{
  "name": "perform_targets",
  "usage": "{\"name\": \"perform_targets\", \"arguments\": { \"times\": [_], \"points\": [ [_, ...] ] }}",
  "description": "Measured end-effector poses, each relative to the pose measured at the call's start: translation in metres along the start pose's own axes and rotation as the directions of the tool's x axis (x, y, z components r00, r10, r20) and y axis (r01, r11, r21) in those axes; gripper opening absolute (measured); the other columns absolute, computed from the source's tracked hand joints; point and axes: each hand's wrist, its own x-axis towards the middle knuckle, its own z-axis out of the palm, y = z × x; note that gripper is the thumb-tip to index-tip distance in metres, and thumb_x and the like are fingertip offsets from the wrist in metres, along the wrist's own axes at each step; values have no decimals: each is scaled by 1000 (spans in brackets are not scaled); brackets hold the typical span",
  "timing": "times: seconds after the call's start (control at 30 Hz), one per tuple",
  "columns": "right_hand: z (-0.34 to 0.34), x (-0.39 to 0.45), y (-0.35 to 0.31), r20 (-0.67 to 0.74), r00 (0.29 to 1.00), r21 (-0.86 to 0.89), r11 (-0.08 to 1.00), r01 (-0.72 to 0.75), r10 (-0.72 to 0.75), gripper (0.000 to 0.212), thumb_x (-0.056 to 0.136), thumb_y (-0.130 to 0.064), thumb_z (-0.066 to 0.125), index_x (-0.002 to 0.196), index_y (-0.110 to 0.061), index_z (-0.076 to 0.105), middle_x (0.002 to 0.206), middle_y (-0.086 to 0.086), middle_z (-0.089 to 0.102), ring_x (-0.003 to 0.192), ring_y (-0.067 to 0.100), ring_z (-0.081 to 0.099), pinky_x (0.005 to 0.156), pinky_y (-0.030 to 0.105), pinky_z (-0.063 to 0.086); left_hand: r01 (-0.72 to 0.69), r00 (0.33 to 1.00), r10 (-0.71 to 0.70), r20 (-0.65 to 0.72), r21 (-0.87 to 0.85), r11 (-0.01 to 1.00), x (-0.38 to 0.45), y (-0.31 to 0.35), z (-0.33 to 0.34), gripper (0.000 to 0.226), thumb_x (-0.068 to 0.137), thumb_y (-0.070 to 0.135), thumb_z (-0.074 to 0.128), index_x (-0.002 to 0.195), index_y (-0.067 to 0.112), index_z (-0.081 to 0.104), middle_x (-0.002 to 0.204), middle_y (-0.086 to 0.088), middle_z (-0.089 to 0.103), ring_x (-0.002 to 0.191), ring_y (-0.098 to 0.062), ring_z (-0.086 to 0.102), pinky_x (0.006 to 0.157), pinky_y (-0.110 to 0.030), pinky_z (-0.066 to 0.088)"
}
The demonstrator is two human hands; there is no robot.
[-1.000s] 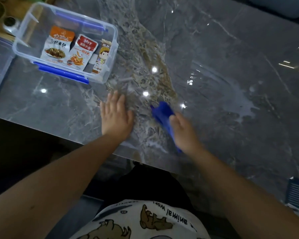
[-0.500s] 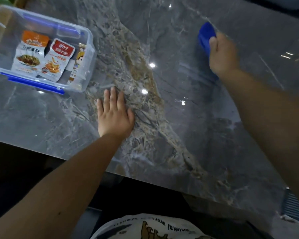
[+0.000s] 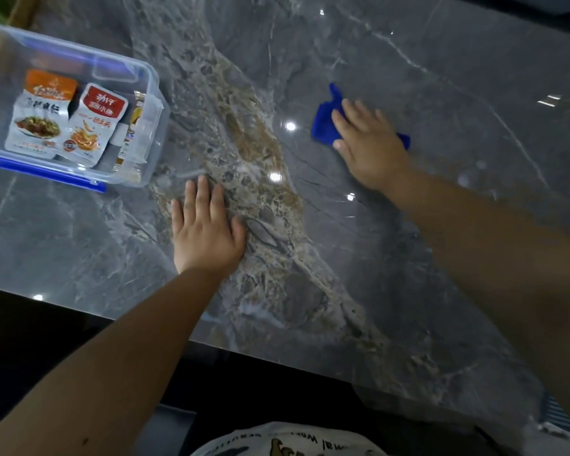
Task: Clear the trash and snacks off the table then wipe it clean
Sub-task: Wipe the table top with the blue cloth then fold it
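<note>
Table (image 3: 408,54) wiping is under way: the right hand (image 3: 371,143) lies flat with its fingers spread on a blue cloth (image 3: 323,125), pressing it to the marble top, most of the cloth poking out past the fingertips and a corner showing behind the wrist. The left hand (image 3: 206,232) is open too, palm down on the stone nearer the person, bracing and holding nothing.

Off beyond the left hand's fingertips and to its outer side sits a clear plastic box (image 3: 152,80) with snack packets (image 3: 66,123) inside.

As I see it, the risk is the cloth itself. It is only pinned by a flat palm, so a quick stroke could leave it bunched or slipping out, missing patches. Faint pale smears (image 3: 474,174) lie just outside the right forearm and could easily be skipped. A wide sweep towards the left hand might also nudge the box.
</note>
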Motion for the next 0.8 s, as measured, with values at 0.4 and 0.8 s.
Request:
{"name": "perform_targets", "arguments": {
  "times": [0.4,0.8],
  "points": [
    [38,-146,-99,106,994,-33,999,39,-35,52,98,-38,30,143,-15,33,153,10,32,142,28,28,115,46,21,-18,1000,18,22,-20,1000,-1,1,-6,65,95,44,27,150,9,24,160,-13,15,148,-28,5,119,-49,2],
    [61,-226,-155,45,998,58,998,29,-32,47,96,-36,38,139,-17,42,151,8,37,140,27,33,113,46,26,-37,999,38,38,-27,999,-1,-2,-5,66,94,42,27,150,8,22,160,-14,13,148,-30,5,118,-49,0]
  ]
}}
